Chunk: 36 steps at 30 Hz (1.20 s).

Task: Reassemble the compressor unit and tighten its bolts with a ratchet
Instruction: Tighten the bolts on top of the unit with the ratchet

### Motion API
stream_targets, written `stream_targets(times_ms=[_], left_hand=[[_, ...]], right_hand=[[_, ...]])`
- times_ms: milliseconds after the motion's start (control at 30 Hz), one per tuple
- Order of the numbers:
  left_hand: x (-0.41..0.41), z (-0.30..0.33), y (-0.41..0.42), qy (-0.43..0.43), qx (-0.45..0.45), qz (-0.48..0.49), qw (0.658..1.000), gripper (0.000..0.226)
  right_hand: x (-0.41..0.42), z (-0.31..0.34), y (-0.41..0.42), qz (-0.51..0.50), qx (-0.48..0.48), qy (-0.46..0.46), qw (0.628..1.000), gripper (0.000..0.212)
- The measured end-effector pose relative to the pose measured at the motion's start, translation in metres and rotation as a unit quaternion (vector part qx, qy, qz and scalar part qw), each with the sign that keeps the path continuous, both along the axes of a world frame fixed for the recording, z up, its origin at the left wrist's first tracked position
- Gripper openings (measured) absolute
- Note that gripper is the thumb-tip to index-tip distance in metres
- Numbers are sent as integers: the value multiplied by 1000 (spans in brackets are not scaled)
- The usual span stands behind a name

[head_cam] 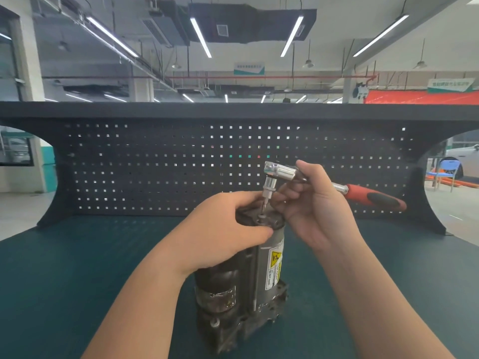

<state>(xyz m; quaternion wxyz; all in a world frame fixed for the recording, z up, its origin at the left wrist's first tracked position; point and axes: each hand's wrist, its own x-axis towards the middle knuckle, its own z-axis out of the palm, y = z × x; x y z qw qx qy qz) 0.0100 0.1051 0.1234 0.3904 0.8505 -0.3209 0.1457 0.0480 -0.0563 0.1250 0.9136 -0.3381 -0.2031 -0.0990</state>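
Note:
The compressor unit [243,288], a worn dark cylinder with a grey side tube and a yellow warning label, stands upright on the green mat. My left hand [220,229] grips its top end. My right hand [313,208] holds the ratchet [280,173] by its shaft near the chrome head; the red and black handle [373,196] sticks out to the right. The ratchet's socket and bit [267,195] point down onto a bolt [261,217] on the top of the unit, partly hidden by my fingers.
A black pegboard back panel [155,167] rises behind the green bench mat [77,268]. Beyond it are a workshop hall, a blue chair [447,172] at far right and ceiling lights.

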Motion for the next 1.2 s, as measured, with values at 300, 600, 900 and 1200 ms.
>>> stream_targets(times_ms=[300,600,900,1200], left_hand=[[0,1,0,15,-41,-8,999,43],[6,3,-5,1,-226,45,973,31],[-2,3,-8,-36,-144,18,989,14],[-6,1,-22,-45,-146,49,987,25]], right_hand=[[2,-2,0,0,-4,3,1000,26],[1,-3,-1,-25,-31,-37,999,38],[-4,-4,-1,-18,-67,-107,992,44],[-8,-2,2,-38,-60,-86,994,46]])
